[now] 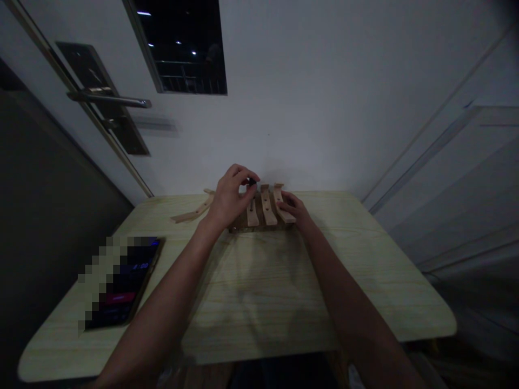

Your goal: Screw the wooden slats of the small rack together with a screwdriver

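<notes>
Head view: the left hand [230,198] is hovering over the far middle of the table [259,292], its fingers curling narrowly together and pinching a small dark piece [252,182] at their tips. What that piece is, is too small and dim to tell. It is sitting just above the far end of a wooden rack [265,209], a row of pale slats lying side by side near the wall. The right hand [294,208] is resting at the rack's right edge, fingers stretching out loosely and touching the outermost slat, not closing around it. Both forearms are reaching in from the near edge.

A loose slat [191,214] is lying flat on the table just left of the left hand, apart from the rack. A phone [121,283] with a lit screen is lying near the table's left corner, well apart from the hands. On the left a door handle [110,99] is sticking out, and a dark window [181,43] is showing above.
</notes>
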Available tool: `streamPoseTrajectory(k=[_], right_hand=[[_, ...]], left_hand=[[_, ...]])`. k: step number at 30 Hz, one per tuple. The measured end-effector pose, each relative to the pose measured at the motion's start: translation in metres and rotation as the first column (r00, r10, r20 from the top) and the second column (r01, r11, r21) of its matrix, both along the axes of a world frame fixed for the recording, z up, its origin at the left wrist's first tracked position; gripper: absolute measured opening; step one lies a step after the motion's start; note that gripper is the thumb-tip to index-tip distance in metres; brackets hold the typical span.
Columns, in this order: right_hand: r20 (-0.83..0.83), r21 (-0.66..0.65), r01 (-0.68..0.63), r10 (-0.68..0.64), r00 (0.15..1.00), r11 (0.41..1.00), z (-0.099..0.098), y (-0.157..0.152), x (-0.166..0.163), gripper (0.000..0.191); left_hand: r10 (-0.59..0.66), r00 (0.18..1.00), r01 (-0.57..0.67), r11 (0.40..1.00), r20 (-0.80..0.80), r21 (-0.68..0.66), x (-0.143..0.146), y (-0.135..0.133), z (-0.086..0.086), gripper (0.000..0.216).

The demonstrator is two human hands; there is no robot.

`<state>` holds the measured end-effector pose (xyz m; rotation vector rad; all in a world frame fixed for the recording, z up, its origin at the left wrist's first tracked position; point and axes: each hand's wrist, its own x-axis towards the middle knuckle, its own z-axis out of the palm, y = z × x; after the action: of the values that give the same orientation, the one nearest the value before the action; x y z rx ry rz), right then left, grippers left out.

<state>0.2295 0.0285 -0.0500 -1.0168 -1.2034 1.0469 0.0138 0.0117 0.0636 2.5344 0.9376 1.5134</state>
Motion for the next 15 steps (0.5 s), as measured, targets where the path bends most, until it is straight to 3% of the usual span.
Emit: streamPoseTrajectory(k=[5,10,15], right_hand=[[0.027,0.003,0.037,-0.037,0.999,0.999,-0.0028,0.0017,-0.0001,0.055],[0.013,0.014,0.043,-0.043,0.999,0.999,-0.0045,0.0032,-0.0002,0.057],[0.033,0.009,0.054,-0.054,0.998,0.999,-0.0024,0.0026,-0.0005,0.056]], left_hand=[[-0.01,1.0,0.01,1.0,0.014,-0.011,-0.0007,0.0031,-0.0042,0.018],[-0.026,0.999,0.025,0.999,-0.029,-0.027,-0.0009,0.0017,-0.004,0.036],[-0.008,0.999,0.007,1.0,-0.042,-0.028,-0.0011,0.0006,-0.0023,0.035]])
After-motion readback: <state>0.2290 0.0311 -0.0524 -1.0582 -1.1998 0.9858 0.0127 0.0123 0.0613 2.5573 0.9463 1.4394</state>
